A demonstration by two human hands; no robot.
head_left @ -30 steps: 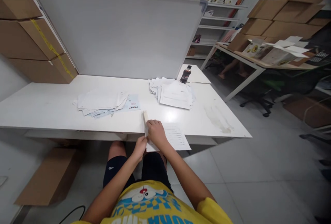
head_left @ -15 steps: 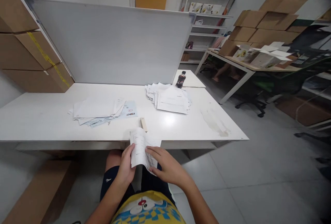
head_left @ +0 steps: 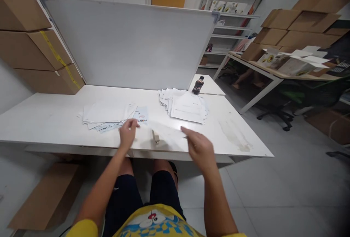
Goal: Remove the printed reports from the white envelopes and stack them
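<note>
My right hand pinches the right end of a white paper sheet, held low over the table and blurred by motion. My left hand is at the sheet's left side, fingers loosely curled and slightly apart, with nothing visible in them. Just behind it lies a stack of papers, white on top with light-blue printed sheets beneath. A small beige oblong block, its kind unclear, rests near the table's front edge, below the sheet. Beyond my right hand is a second, fanned pile of white papers.
A dark drink bottle stands behind the right pile. A whiteboard leans along the back of the white table. Cardboard boxes are stacked at left. At right are another table with boxes, a chair and metal shelves.
Both hands have risen from my lap to above the table and moved apart. The sheet has gone from upright and bent between them to nearly flat, with my right hand on it.
</note>
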